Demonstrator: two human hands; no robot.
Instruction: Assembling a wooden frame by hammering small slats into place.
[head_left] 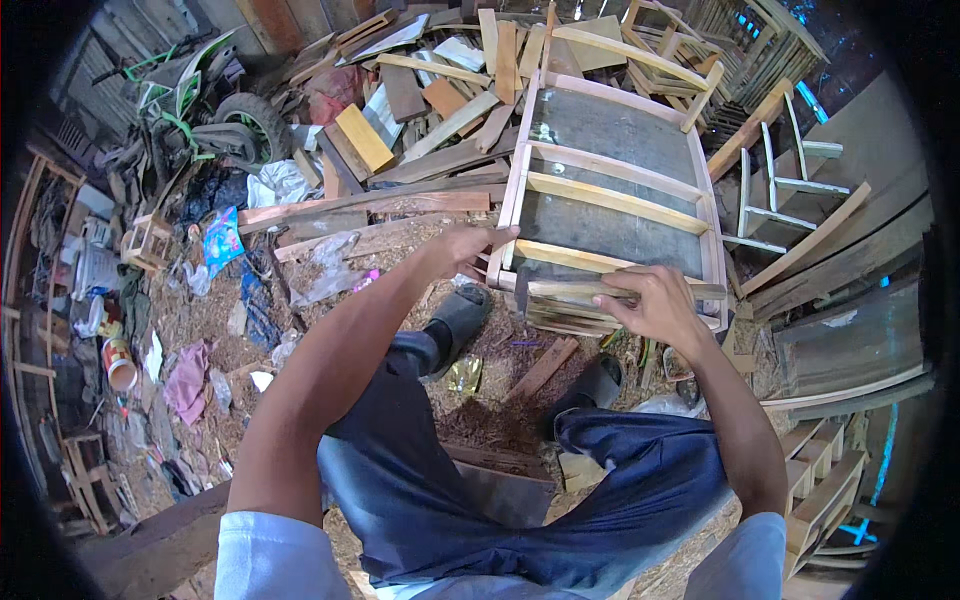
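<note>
A wooden frame with pale side rails, several cross slats and a dark sheet beneath lies in front of me, tilted slightly. My left hand is at its near left corner, index finger laid over the rail and the other fingers curled against the edge. Across the near end runs a weathered wooden strip. My right hand is closed on that strip toward its right part, thumb on the near side. Its far fingertips are partly hidden. More boards stack under the near end.
Scrap boards pile up behind the frame, left of centre. A green and black motorbike stands at the far left. White slatted wood pieces lean at the right. Sawdust, plastic bags and a wood offcut lie around my feet.
</note>
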